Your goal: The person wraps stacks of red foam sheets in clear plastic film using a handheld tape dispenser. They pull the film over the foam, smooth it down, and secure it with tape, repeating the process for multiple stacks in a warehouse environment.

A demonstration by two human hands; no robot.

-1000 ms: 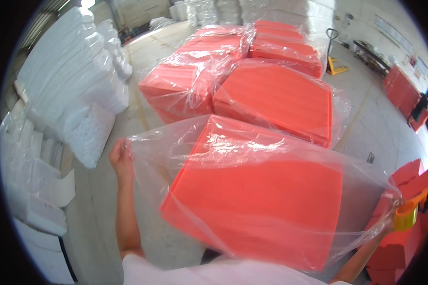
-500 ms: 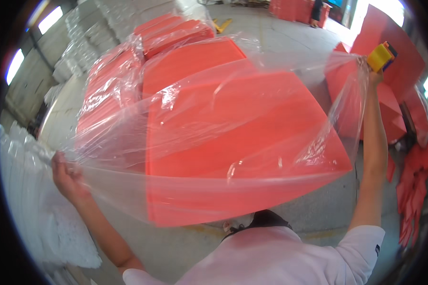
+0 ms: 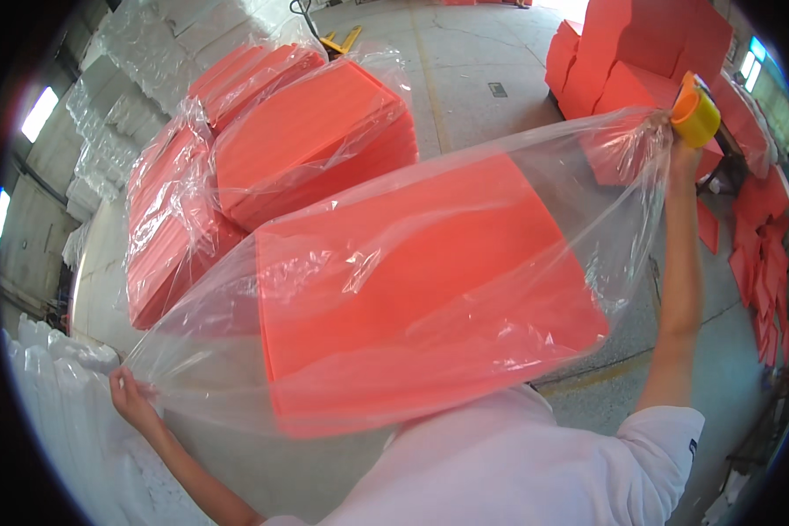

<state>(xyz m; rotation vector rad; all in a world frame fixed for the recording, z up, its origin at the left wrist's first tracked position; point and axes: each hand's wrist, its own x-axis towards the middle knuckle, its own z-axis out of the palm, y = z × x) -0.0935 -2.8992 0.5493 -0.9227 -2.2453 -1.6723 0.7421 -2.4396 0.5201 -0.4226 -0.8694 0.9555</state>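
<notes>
A large clear plastic bag stretches between my two outspread arms, with a stack of red foam sheets inside it. My left hand pinches the bag's corner at the lower left. At the far right my right hand is closed round the bunched opposite end of the film. The same hand also has a yellow and orange roll, seemingly tape, at its fingers. How the fingers grip the roll is partly hidden. The stack lies tilted in front of my body, and the film hangs loose beyond its right edge.
Wrapped bundles of red sheets stand ahead to the left. White wrapped blocks line the near left, with more farther back. Red foam blocks and scraps are on the right. A yellow pallet jack stands far back.
The view has shifted, and the bundles ahead show more fully. My left hand appears lower with its corner of the bag. Both hands keep their hold, and the film looks more drawn out at the right.
</notes>
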